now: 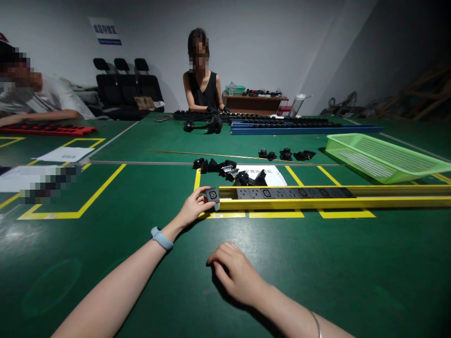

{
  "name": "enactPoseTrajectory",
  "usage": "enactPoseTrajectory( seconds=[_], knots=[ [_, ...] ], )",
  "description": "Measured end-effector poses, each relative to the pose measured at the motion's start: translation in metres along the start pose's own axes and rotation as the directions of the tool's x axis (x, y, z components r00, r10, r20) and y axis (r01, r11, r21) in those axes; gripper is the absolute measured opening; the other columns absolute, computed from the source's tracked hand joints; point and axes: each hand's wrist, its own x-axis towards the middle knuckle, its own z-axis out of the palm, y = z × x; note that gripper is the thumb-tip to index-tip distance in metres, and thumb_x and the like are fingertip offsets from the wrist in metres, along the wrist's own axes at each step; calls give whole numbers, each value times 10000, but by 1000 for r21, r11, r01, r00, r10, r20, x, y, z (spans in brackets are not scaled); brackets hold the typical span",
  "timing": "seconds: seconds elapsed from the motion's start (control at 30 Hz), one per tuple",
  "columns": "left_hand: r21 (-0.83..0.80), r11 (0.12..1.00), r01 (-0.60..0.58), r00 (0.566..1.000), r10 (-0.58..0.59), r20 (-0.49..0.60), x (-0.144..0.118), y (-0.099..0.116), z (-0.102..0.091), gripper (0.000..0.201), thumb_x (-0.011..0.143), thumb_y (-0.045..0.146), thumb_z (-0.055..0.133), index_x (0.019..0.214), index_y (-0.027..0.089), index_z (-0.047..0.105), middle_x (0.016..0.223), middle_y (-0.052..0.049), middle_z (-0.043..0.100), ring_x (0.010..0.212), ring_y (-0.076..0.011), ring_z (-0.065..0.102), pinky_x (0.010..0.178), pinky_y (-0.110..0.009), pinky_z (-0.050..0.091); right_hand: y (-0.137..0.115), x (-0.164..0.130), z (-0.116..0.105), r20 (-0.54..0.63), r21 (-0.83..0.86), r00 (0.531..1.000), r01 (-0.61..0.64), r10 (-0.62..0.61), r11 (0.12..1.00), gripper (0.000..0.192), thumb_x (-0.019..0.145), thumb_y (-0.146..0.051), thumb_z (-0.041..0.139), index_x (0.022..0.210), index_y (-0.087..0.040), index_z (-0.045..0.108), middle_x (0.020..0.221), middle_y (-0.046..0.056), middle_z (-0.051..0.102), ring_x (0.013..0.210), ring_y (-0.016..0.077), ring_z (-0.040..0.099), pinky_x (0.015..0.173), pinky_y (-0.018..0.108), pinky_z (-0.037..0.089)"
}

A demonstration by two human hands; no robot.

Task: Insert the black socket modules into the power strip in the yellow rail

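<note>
My left hand (pixel 194 206), with a light blue band on its wrist, pinches a black socket module (pixel 213 195) between thumb and fingers. The module is at the left end of a long yellow rail (pixel 253 203); whether it has entered the channel I cannot tell. Inside the rail sits a row of black socket modules (pixel 280 193), some with differing slot patterns. Nearer to me, my right hand (pixel 237 272) is low over the green table (pixel 169 291), apart from the rail. Its fingers are curled in, and what is in them, if anything, is hidden; a dark spot shows by the fingertips.
Loose black parts (pixel 225 170) lie behind the rail beside a white printed sheet (pixel 268 175). A green basket (pixel 384 159) stands at right. Farther back are blue rails (pixel 303 129), a thin rod (pixel 211 155) and a red rail (pixel 49 129). Two other people sit at the table.
</note>
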Motion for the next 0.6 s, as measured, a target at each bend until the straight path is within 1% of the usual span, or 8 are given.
enactPoseTrajectory(
  seconds=[0.13,0.27,0.33,0.43,0.6],
  knots=[
    [12,1000,-7,1000,8,-15,1,-3,-1,685,671,282,768,1249,179,416,1066,-106,661,965,-191,646,900,-367,483,0,0,1,5,-6,1000,0,0,1000,199,876,-80,456,947,-200,598,895,33,614,873,171,527,804,320,397],
    [46,998,-38,997,41,-62,3,-4,-2,610,661,274,771,1169,183,446,1135,-89,601,913,-151,633,858,-331,492,1,-1,2,9,-12,1000,-6,6,1000,196,869,-75,463,943,-197,597,895,31,614,874,170,528,804,319,396],
    [55,998,-36,997,40,-60,3,-4,-1,591,667,272,766,1161,181,454,1108,-74,601,901,-139,624,849,-315,490,1,-1,2,8,-13,1000,-5,5,1000,196,867,-73,462,939,-194,598,895,32,614,873,169,527,805,320,395],
    [63,998,-28,998,31,-50,2,-1,0,590,678,271,756,1178,178,457,1078,-65,612,897,-136,616,838,-301,488,2,0,2,6,-9,1000,2,-2,1000,199,868,-71,456,940,-191,597,898,34,616,874,169,528,809,321,395],
    [82,996,-22,999,26,-48,1,3,1,590,684,287,747,1195,172,474,1131,-87,610,920,-154,617,840,-311,490,2,0,2,-7,-4,1000,11,-11,1000,198,870,-74,453,938,-194,596,889,34,616,864,168,528,800,321,400]
  ],
)
